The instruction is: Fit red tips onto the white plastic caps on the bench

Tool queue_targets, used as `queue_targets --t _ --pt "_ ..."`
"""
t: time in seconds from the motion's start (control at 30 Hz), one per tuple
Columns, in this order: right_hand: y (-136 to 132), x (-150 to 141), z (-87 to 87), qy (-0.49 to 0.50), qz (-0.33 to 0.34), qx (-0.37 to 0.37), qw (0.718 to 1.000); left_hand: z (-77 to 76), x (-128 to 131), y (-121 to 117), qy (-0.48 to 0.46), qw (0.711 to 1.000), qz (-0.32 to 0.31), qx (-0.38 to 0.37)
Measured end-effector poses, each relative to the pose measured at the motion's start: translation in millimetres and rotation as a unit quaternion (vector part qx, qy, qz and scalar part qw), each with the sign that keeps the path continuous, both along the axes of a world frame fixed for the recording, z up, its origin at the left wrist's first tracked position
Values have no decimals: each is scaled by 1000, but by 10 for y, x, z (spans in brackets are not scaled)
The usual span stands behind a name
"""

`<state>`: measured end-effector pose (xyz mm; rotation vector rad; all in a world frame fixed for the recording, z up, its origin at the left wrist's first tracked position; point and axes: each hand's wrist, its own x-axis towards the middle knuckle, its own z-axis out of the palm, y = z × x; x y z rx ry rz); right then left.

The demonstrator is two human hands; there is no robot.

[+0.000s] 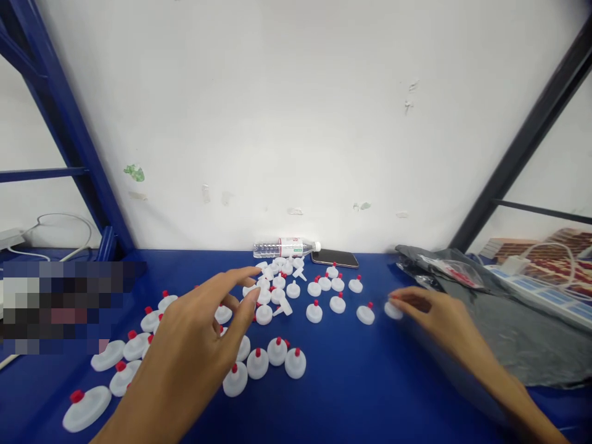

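Note:
My left hand (198,333) hovers over the left half of the blue table, thumb and fingers apart, with nothing visible between them. Below and around it lie white round caps with red tips; one such cap (295,364) rests just right of it. At the right, my right hand (437,314) pinches another red-tipped white cap (393,310) at its top, low over the table; the fingertips partly hide the red tip. A loose group of red-tipped caps (337,303) lies between the hands. Behind my left fingertips is a pile of white caps (264,314), some without a visible red tip.
A clear plastic bottle (291,247) lies by the wall, with a dark phone (335,258) beside it. Grey plastic bags (499,327) cover the table's right side. Blue frame posts (69,117) rise at the left, and a dark post (522,129) at the right.

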<state>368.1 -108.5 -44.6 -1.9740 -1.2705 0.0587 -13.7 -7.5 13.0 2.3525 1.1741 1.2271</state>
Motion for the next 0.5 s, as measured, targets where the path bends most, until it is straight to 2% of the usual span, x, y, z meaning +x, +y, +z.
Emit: queue_targets --t 0.13,0.2,0.3,0.33,0.4,0.5 --pt "1 65 -143 -10 21 -31 999 5 16 -12 4 1000 -13 13" --pt "-30 36 -108 -38 -1 -4 999 18 31 -25 8 1000 -18 19" --pt "-47 -152 38 -92 -18 67 993 29 34 -31 14 999 -16 25" --pt "-27 -263 94 -108 4 82 991 27 32 -28 15 1000 -15 23" --pt "74 -537 194 -161 108 91 977 18 30 -14 15 1000 -15 14" --pt "372 -964 288 -253 278 56 925 0 35 11 19 1000 -17 7"
